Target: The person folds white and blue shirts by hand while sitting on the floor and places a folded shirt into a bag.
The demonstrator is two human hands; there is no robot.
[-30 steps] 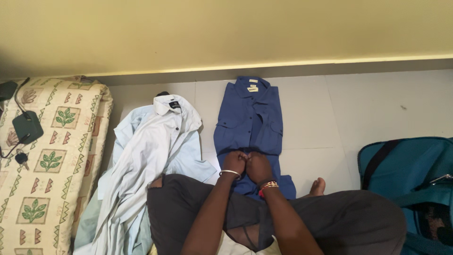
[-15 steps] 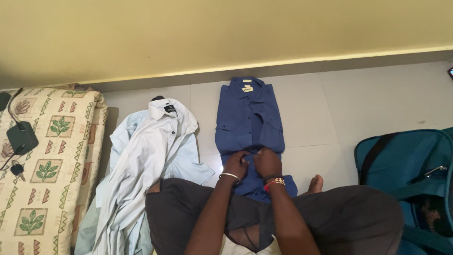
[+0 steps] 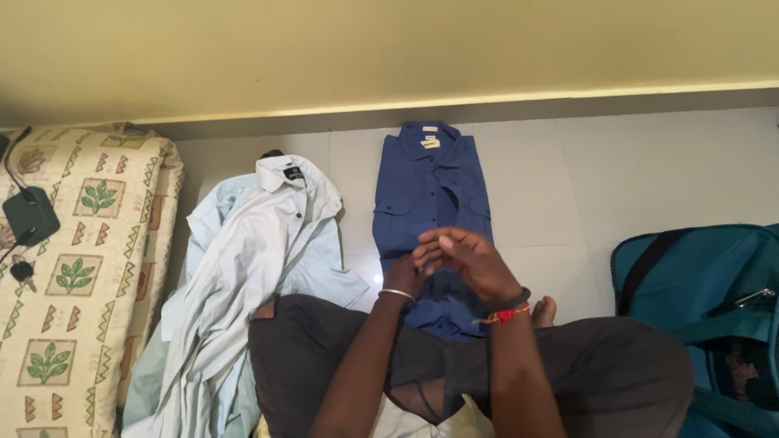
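Lifted since a second ago: right hand [image 3: 479,264], open and empty, above blue shirt [image 3: 432,219] flat on floor [image 3: 649,178]. Left hand [image 3: 403,274] pinched placket. Seemingly mid-buttoning; next needed both hands.

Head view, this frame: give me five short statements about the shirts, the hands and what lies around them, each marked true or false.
1. The dark blue shirt lies flat on the tiled floor with its collar toward the wall. True.
2. The light blue shirt is folded neatly. False: it lies crumpled and spread out, left of the dark one.
3. Both hands are over the dark blue shirt's lower half, the left hand beside the right hand. True.
4. A red bag stands at the right edge. False: the bag there is teal.
5. The patterned mattress at the left carries nothing. False: a dark small device with a cord and keys lie on it.
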